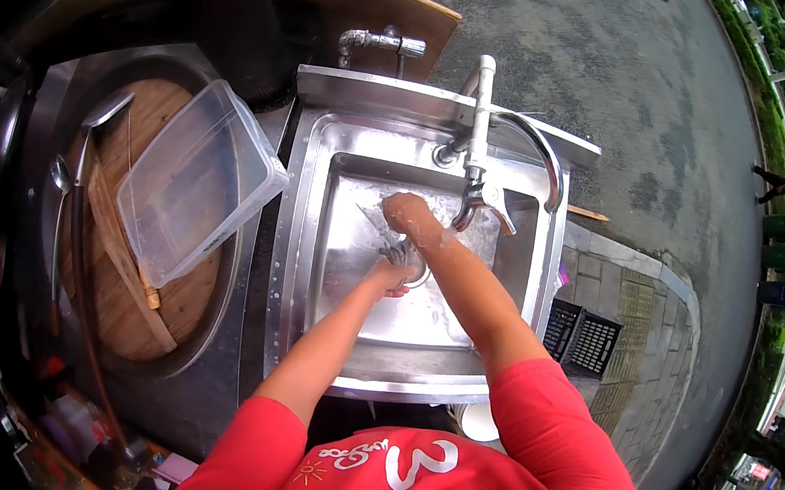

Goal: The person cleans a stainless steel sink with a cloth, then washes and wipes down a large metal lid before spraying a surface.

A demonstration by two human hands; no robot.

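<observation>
Both my hands are inside a stainless steel sink. My left hand, lower in the basin, is at a shiny metal utensil whose exact kind I cannot tell; part of it looks round, like a ring or rim. Just above, my right hand is curled with bent fingers beside the utensil's upper part, wet at the wrist. What its fingers hold is hidden. Over the basin's upper right hangs a chrome faucet with a white plastic pipe rising behind its lever. The basin floor is wet.
Left of the sink, a clear plastic container lies tilted on a round wooden board, near a ladle and a spoon. A wall tap is behind the sink. Black plastic crates stand on the paving at right.
</observation>
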